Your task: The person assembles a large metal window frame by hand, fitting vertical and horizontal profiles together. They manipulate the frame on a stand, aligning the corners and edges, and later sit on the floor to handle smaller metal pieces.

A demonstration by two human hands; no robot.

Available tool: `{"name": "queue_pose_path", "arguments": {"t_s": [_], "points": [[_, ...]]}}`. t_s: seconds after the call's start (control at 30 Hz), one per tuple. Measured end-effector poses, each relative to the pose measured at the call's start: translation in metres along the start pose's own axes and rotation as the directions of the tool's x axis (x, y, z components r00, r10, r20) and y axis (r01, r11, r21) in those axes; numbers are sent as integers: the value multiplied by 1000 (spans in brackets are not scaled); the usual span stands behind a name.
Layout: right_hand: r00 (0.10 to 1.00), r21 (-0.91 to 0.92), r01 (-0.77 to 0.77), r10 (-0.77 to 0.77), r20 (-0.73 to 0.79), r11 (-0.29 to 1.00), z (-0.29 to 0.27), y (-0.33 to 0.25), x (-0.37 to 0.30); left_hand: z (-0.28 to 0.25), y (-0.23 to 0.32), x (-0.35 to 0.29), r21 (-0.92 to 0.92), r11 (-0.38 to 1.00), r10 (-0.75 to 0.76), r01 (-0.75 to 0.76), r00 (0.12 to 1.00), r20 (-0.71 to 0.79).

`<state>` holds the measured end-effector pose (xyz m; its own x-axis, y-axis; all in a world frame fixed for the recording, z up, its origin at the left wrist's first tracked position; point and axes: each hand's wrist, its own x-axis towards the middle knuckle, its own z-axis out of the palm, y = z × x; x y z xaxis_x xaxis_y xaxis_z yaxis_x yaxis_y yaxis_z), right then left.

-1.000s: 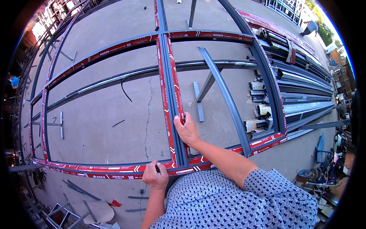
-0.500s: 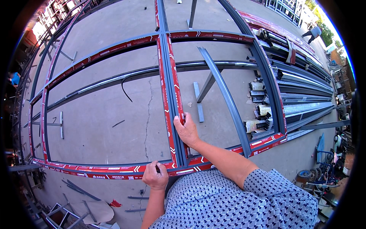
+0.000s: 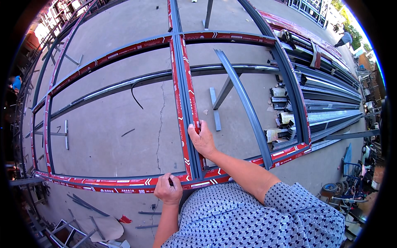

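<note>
A big metal frame (image 3: 178,40) lies flat in front of me, above the grey floor (image 3: 111,136).
My right hand (image 3: 202,141) has its fingers clamped on the red-taped edge of the middle bar (image 3: 186,99). My left hand (image 3: 168,191) is by the near bar (image 3: 99,184), its fingers curled around a small dark thing (image 3: 170,182); I can't tell what. A loose grey strip (image 3: 244,98) slants across the right opening.
</note>
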<state>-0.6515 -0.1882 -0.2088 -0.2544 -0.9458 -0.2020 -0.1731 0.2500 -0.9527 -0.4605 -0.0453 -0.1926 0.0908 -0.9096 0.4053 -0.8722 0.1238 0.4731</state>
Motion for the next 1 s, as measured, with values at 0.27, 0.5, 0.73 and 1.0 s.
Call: {"name": "queue_pose_path", "arguments": {"t_s": [0.27,0.5,0.73,1.0], "points": [[999,47,33,-34,19,998,10,3,4,-1,-3,-6,15,998,-54,54,999,6],[1000,-16,22,-22,19,1000,-1,2,9,4,-2,0,25,1000,7,-7,1000,-9],[997,-58,38,-35,66,998,0,7,10,4,-5,-4,44,999,9,-9,1000,5],[997,-62,52,-49,51,997,2,9,11,6,-7,-5,24,1000,17,-17,1000,-15]]}}
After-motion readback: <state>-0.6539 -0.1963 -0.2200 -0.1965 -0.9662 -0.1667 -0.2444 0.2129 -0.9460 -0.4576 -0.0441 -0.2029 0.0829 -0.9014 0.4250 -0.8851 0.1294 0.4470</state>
